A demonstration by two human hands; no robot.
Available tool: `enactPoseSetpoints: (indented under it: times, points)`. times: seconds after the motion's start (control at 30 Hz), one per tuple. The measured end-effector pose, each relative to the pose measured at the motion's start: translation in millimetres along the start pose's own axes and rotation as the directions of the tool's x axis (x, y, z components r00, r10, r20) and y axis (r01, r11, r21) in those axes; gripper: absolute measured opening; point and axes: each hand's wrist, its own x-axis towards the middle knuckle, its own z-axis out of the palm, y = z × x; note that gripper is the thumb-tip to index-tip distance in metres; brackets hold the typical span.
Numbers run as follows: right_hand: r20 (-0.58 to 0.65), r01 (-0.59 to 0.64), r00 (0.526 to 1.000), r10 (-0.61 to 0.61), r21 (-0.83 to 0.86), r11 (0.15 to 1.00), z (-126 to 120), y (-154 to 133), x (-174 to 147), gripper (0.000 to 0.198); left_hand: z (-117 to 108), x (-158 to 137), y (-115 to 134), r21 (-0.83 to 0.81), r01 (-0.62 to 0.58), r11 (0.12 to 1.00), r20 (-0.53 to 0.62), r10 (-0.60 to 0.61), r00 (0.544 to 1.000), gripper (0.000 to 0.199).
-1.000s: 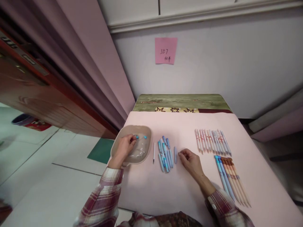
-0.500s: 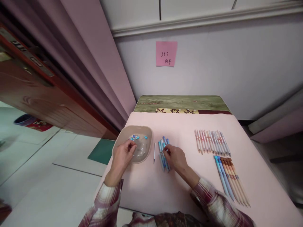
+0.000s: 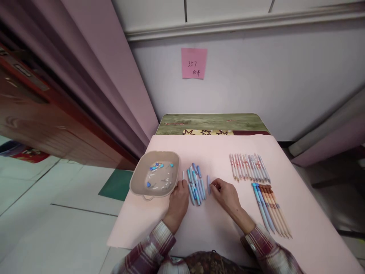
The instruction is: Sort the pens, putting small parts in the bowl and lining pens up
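Observation:
My left hand (image 3: 179, 198) is closed around the lower part of a thin white pen refill (image 3: 183, 175), whose upper end shows above the fingers. My right hand (image 3: 227, 195) pinches a pale blue pen barrel (image 3: 208, 184) that stands a little apart from the pile. Between the two hands lies a loose pile of blue pen parts (image 3: 196, 187), barrels and shorter pieces together. To the left, a beige plastic basin (image 3: 136, 177) holds blue caps (image 3: 155, 166) and small clear and white pieces.
On the right of the pink-covered table (image 3: 225, 239) lies a row of pale patterned pens (image 3: 249, 167). In front of it is a row of blue and brown-topped pens (image 3: 270, 209). A pink note (image 3: 194, 63) is stuck to the wall behind.
My left hand has moved from over the basin to the refill beside the pile. My right hand has drawn right from the pile with a pale blue barrel. A blue cap now shows lower in the basin.

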Motion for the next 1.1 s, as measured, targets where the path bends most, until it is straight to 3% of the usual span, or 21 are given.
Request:
enactPoseSetpoints:
  times: [0.2,0.37,0.47,0.63,1.1]
  points:
    - [0.005,0.026,1.000,-0.026,0.016,1.000,-1,0,0,0.020,-1,6,4,0.023,0.056,0.998,0.019,-0.056,0.998,0.026]
    - [0.068,0.072,0.995,-0.071,-0.020,0.997,2,-19,-1,0.020,0,8,7,-0.007,0.103,0.995,0.041,-0.103,0.994,0.025]
    - [0.144,0.113,0.985,-0.096,-0.115,0.987,9,-35,-2,0.019,-2,7,6,-0.047,0.110,0.993,0.050,-0.107,0.993,0.024]
    - [0.194,0.084,0.981,-0.024,-0.305,0.949,22,-53,2,0.026,2,1,4,-0.157,0.117,0.981,0.063,-0.108,0.992,0.023]
    - [0.096,-0.013,0.994,0.048,-0.334,0.942,14,-38,8,0.017,6,4,3,-0.315,0.129,0.940,0.080,-0.109,0.991,0.025]
